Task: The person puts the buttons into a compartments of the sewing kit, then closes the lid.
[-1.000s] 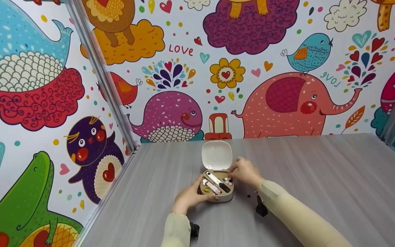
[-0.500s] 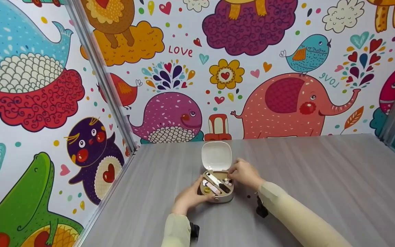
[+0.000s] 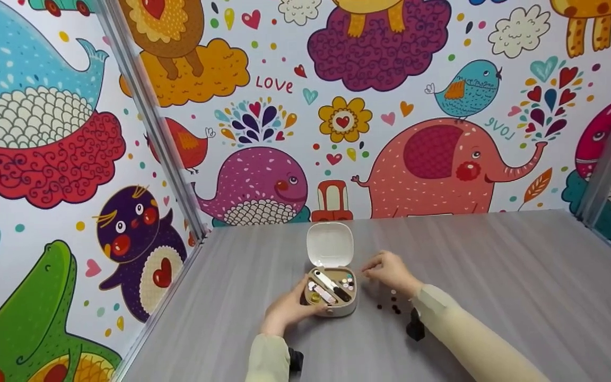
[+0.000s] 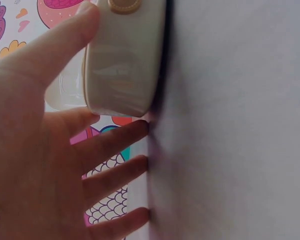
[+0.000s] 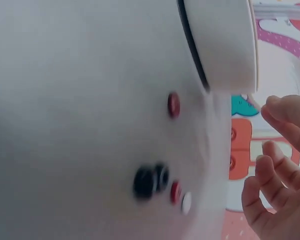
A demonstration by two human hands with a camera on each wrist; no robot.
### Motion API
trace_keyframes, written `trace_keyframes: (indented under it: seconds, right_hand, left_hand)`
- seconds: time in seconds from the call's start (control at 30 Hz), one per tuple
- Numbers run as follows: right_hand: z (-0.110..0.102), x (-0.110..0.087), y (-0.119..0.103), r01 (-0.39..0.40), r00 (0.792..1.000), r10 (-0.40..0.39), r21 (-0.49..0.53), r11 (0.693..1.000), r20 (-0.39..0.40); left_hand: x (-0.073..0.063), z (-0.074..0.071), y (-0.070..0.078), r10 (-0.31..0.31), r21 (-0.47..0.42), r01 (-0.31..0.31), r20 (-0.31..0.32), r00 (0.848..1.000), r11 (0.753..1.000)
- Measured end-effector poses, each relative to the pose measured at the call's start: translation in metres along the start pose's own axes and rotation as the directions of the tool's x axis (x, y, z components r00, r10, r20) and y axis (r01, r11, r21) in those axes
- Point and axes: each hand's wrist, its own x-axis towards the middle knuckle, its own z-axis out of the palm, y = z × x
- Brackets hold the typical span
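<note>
A small cream sewing box (image 3: 343,311) stands on the table with its white lid (image 3: 330,244) raised at the back. Inside, a white-and-black tool (image 3: 332,285) lies slantwise beside a pink-and-white strip (image 3: 322,293). Several small buttons (image 3: 348,281) fill the right compartment. My left hand (image 3: 286,313) grips the box's front left corner between thumb and index finger, the other fingers spread below. To the right of the box hovers my right hand (image 3: 393,273), thumb and index tips close together, with nothing visible between them and the other fingers loosely bent.
Several loose buttons lie on the grey table (image 3: 475,265) right of the box, among them a dark one (image 5: 144,183), a red one (image 5: 174,105) and a white one (image 5: 186,202). A patterned wall (image 3: 263,185) rises behind the table.
My right hand has drawn back from the box's right compartment to the right, uncovering the buttons there. More loose buttons now show on the table. The left hand keeps its grip.
</note>
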Motion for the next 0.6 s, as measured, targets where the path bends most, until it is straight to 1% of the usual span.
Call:
trace_keyframes:
  seconds: [0.13,0.2,0.43,0.6]
  right_hand:
    - [-0.012,-0.008,0.011,-0.094,0.995,0.092,0.057,0.994,0.038]
    - [-0.019,-0.013,0.018,-0.112,0.992,0.108,0.068,0.991,0.061]
    - [-0.035,-0.032,0.039,-0.076,0.993,0.069,0.080,0.994,0.092]
    - [-0.039,-0.040,0.044,-0.091,0.985,0.075,0.097,0.991,0.155]
  left_hand:
    - [0.002,-0.001,-0.002,-0.001,0.013,0.001,0.006,1.000,1.000]
    - [0.003,-0.001,-0.003,-0.002,0.020,0.002,0.007,1.000,1.000]
    - [0.003,-0.001,-0.003,0.001,0.026,-0.002,0.009,1.000,1.000]
    - [0.002,0.000,-0.001,-0.016,0.029,0.016,0.011,1.000,0.999]
